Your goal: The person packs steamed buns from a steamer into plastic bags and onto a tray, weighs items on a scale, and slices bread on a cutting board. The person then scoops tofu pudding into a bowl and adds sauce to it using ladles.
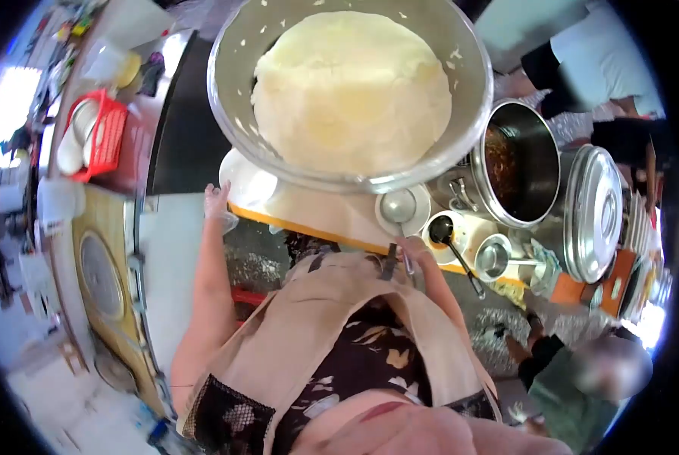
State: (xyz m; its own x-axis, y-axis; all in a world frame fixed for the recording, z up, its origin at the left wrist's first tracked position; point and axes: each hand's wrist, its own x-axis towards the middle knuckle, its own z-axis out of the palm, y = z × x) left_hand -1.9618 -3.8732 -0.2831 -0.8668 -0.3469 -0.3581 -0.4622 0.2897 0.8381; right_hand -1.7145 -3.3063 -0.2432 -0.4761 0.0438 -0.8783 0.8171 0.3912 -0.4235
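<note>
A large metal bowl holding a pale, smooth mass fills the top centre. Below its left side, my left hand, in a clear glove, is at the rim of a white plate; its fingers are apart. My right hand is closed round the handle of a metal ladle, whose round head lies over a white bowl on the counter. To the right are a black ladle in a small bowl and a metal strainer.
An open steel pot with dark reddish contents stands right of the large bowl, beside a lidded pot. A red basket with white bowls is at the upper left. A person in green is at the lower right.
</note>
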